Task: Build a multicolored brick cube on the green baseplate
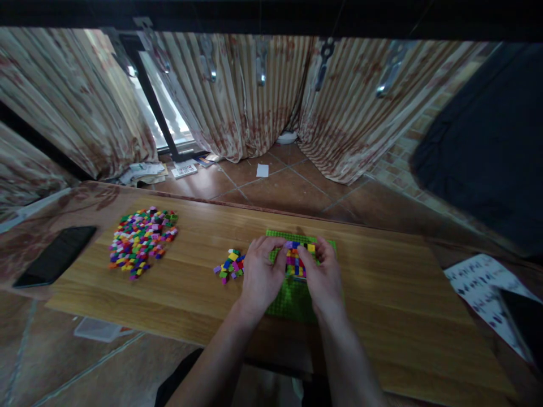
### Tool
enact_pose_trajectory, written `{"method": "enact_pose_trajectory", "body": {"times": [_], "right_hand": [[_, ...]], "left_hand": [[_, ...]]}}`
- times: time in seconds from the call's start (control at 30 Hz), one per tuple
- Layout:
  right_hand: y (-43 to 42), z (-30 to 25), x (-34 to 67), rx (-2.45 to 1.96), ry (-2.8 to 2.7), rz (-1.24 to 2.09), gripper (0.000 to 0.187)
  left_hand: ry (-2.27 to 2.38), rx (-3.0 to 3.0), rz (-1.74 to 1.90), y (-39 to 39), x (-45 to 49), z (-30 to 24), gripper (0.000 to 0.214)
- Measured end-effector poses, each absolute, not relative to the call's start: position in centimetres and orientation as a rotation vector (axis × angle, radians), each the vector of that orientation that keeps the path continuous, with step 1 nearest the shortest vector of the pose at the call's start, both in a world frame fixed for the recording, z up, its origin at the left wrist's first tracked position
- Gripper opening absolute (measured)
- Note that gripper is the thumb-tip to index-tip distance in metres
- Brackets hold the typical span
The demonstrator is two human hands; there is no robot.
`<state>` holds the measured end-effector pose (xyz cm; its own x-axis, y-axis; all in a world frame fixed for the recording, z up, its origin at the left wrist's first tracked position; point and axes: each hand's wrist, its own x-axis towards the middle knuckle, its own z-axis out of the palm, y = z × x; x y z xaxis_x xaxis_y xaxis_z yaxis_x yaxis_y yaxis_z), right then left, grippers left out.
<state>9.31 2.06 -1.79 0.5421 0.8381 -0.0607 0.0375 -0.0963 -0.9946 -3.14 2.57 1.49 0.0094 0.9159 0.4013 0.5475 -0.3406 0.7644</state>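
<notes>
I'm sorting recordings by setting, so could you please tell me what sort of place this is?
Probably a room in a home: patterned curtains hang above a tiled floor, and toy bricks lie on a table.

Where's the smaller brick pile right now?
In the head view, the smaller brick pile sits left of centre on the wooden tabletop, just left of the left hand, between it and the larger brick pile.

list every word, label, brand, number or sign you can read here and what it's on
None can be read.
Printed sheet at far right: rows of dark marks, too small and blurred.
White printed paper at upper left: print too blurred.
</notes>
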Motion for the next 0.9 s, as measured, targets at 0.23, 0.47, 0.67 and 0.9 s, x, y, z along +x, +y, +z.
{"method": "enact_pose_trajectory", "body": {"times": [0.23, 0.47, 0.67, 0.9], "right_hand": [[2.5, -2.0, 8.8, -1.553, -0.773, 0.826, 0.073], [2.5, -1.8, 8.7, -1.497, -0.763, 0.84, 0.058], [2.5, -1.3, 8.4, -1.524, -0.723, 0.874, 0.057], [2.2, -1.0, 8.2, -1.543, -0.675, 0.936, 0.061]], "left_hand": [[1.494, 1.756, 1.347, 2.9, -4.4, 0.8, 0.012], [1.496, 1.592, 1.39, 3.1, -5.5, 1.3, 0.012], [1.604, 1.481, 1.423, 3.5, -7.0, 1.0, 0.01], [1.789, 1.532, 1.204, 4.0, -9.6, 1.0, 0.016]]}}
